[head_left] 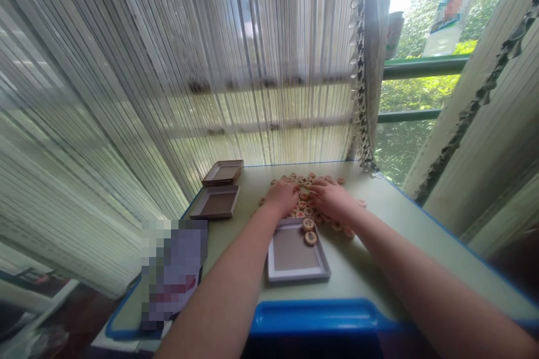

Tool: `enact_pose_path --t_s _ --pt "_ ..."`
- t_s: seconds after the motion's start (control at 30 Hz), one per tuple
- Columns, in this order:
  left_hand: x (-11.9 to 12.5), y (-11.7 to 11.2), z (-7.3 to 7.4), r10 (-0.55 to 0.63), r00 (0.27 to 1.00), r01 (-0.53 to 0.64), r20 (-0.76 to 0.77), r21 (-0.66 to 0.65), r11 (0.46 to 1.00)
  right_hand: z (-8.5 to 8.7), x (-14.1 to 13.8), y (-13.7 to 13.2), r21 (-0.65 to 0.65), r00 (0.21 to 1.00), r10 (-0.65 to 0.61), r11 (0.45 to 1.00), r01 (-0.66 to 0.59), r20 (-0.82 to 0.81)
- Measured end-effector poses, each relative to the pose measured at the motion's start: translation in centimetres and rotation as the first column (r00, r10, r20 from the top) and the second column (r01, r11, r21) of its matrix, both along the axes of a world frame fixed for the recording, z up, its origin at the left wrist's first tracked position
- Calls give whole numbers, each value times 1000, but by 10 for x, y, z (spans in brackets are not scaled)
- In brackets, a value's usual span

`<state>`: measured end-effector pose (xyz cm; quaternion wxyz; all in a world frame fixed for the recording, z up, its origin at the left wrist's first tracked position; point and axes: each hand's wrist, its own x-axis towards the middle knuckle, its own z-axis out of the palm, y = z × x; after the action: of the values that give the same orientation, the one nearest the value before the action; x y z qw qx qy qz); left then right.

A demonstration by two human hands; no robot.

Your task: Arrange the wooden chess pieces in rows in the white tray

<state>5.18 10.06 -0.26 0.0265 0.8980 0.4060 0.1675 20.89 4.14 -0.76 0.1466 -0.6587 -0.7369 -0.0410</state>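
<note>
Several round wooden game pieces [306, 180] lie in a heap on a pale green table [379, 269]. My left hand [281, 196] rests palm down on the left side of the heap, fingers laid flat over the pieces. My right hand [332, 196] lies on the right side of the heap, fingers stretched across the pieces toward the left hand. Just in front of the hands sits a shallow grey tray [290, 255] with a white rim; two pieces [310, 231] lie in its far right corner.
Two brown shallow box halves stand at the table's left: one [215, 203] nearer, one [223, 172] farther. A blurred object [174, 269] lies at the near left corner. The table has a blue rim [314, 316]. Striped curtains hang behind; a window with green rails [423, 66] is at right.
</note>
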Motion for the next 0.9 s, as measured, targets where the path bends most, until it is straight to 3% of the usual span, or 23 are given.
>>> enact_pose_path --t_s 0.13,0.2,0.27,0.37,0.43,0.5,0.6,0.7,0.8,0.9 --pt "2 -1 -1 -20 1000 19 -21 -35 999 -1 -1 1 -37 1000 21 999 -21 3" --pt "1 1 -3 -12 999 10 -31 -77 997 3 4 1 -4 999 -43 999 43 -16" --pt "-1 3 -5 4 1000 -7 -28 -104 995 11 13 -1 -34 981 -189 982 187 -40" --pt "-4 6 -7 22 1000 -22 2 -88 996 22 23 -6 -262 883 -468 855 448 -15" --pt "-5 7 -8 39 999 -37 21 -72 997 27 25 -9 -375 837 -546 771 515 29" --pt "-6 8 -8 34 999 -32 13 -81 996 29 23 -10 -409 841 -539 759 507 44" --pt "-5 8 -8 2 1000 -4 -14 -116 993 29 22 -10 -416 867 -497 783 463 30" --pt "-3 8 -8 11 1000 -10 7 -119 993 30 29 -10 -364 864 -503 803 472 9" --pt "-3 8 -7 30 999 -28 22 -87 996 29 44 -9 -340 804 -591 744 575 66" --pt "-3 9 -7 152 988 -151 1 -74 986 21 58 -6 -438 812 -575 707 555 101"
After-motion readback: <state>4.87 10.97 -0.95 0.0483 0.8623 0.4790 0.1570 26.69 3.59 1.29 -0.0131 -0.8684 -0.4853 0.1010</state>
